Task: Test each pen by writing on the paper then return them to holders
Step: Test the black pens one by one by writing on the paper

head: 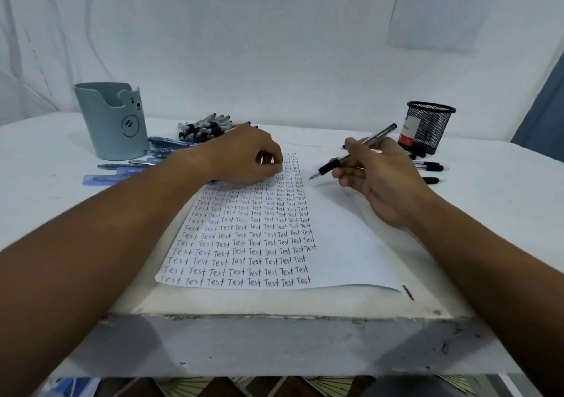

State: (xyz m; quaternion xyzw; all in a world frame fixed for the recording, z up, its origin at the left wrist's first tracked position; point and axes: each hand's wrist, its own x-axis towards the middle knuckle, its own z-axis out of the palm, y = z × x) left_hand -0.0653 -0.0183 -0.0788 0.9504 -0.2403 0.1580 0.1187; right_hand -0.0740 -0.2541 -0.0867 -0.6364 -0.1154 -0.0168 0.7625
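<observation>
A white paper (341, 244) lies on the table, and rows of the handwritten word "Test" fill its left half. My right hand (378, 180) grips a clear-barrelled pen (357, 152) with a black grip, its bare tip just above the paper's upper right part. My left hand (244, 155) rests on the paper's top left corner with its fingers curled; nothing shows inside them. A blue-grey bear-faced holder (113, 121) stands at the back left. A black mesh holder (427, 128) stands at the back right.
A pile of black-capped pens (204, 128) lies behind my left hand. Several blue pens (128, 167) lie beside the bear holder. A few black-capped pens (430, 167) lie in front of the mesh holder. The table's chipped front edge (274, 317) is close to me.
</observation>
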